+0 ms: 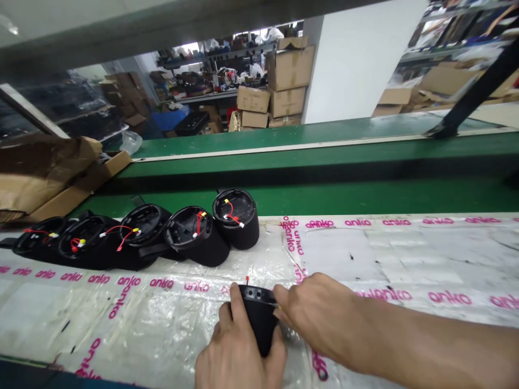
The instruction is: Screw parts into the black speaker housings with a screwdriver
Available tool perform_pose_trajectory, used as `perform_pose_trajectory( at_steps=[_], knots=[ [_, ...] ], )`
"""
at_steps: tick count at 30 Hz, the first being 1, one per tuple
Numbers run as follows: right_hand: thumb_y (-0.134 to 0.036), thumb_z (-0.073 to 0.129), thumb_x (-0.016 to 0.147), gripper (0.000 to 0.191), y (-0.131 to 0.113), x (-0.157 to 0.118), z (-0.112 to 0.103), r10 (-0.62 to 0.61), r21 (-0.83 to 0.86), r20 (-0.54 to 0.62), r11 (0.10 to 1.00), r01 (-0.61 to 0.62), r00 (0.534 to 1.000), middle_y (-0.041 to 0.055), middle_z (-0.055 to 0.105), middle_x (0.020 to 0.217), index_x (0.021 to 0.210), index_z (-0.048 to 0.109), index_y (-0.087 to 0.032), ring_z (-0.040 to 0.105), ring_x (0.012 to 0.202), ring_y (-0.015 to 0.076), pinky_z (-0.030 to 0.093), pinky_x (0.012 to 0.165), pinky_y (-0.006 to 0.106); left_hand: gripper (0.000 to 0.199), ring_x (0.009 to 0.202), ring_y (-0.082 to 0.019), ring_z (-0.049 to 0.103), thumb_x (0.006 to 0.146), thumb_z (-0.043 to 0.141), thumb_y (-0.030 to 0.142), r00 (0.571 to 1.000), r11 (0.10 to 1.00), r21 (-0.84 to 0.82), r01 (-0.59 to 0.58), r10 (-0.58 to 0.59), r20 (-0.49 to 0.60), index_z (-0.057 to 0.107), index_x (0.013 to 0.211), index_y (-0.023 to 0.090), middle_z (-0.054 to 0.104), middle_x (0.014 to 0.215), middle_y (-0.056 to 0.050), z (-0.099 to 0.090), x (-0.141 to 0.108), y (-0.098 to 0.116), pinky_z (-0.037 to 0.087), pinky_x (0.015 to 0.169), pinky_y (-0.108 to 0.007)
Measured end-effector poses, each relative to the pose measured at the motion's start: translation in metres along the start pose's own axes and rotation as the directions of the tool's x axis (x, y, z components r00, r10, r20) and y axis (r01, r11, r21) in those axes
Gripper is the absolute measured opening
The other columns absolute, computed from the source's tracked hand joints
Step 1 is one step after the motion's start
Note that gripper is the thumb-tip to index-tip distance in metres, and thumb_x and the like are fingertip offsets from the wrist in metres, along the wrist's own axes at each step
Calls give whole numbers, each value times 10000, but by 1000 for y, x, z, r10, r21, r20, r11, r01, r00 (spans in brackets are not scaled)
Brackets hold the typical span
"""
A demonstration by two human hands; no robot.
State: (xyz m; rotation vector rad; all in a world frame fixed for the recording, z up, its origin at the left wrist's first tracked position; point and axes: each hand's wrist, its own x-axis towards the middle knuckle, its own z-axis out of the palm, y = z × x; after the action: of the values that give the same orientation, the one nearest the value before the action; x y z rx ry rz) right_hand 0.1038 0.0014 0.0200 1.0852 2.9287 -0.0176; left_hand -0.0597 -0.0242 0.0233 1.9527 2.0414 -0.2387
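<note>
A black cylindrical housing (261, 324) stands tilted near the front of the covered table, with small round holes in its rim and a red wire tip above it. My left hand (239, 346) is wrapped round its body from the near side. At the rim's right edge, my right hand (310, 302) is closed, with a small bit of yellow by its fingertips; what it pinches is too small to make out. Behind them, several similar black housings (205, 246) form a row at the left, open ends up, with red wires and white and yellow connectors inside.
Clear film with pink lettering (352, 259) covers the table. Behind it runs a green surface (365, 189) with a pale strip. An open cardboard box (81, 183) lies at the left. A black post (474, 92) rises at the right, and stacked cartons (290, 70) stand farther back.
</note>
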Motion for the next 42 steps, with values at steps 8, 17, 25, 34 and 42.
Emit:
perform_pose_trajectory(
  at_steps=[8,17,25,34,42],
  knots=[
    [-314,385,1058,219,-2,-20,31,268,399,-87,892,-213,959,-14,581,622,930,506,-185,511,464,164,221,461,307,722,963,-322,690,902,465,374,999,997,62,38,-36,-36,226,1520,86,575,1281,-193,-3,-9,9,522,778,-417],
    [-412,300,1079,280,-1,-45,12,509,646,-125,693,-320,852,-1,596,717,1022,511,-237,618,667,220,368,551,292,700,1000,-297,666,920,454,375,993,991,135,26,-11,-114,245,1517,75,578,1296,-191,1,-12,15,527,767,-378],
    [-341,382,1066,199,-6,-40,26,418,427,-72,833,-351,905,28,626,718,971,500,-212,644,665,262,299,518,300,777,1237,-315,554,902,508,465,973,997,81,-13,31,-229,209,1537,132,472,1473,-149,8,-14,5,523,915,-412],
    [-308,357,1068,188,-8,-13,42,321,278,-165,923,-268,933,6,611,673,931,443,-212,595,521,228,197,477,330,694,1129,-302,640,956,393,424,987,999,41,6,1,-159,156,1540,132,418,1503,-181,10,-10,-1,536,836,-405],
    [-246,357,1057,181,-7,-9,37,284,238,-106,938,-253,953,11,604,673,902,440,-201,561,450,188,134,434,334,709,1050,-292,656,942,448,405,970,987,145,72,-35,-240,196,1543,127,521,1383,-185,20,-13,11,550,746,-344]
  ],
)
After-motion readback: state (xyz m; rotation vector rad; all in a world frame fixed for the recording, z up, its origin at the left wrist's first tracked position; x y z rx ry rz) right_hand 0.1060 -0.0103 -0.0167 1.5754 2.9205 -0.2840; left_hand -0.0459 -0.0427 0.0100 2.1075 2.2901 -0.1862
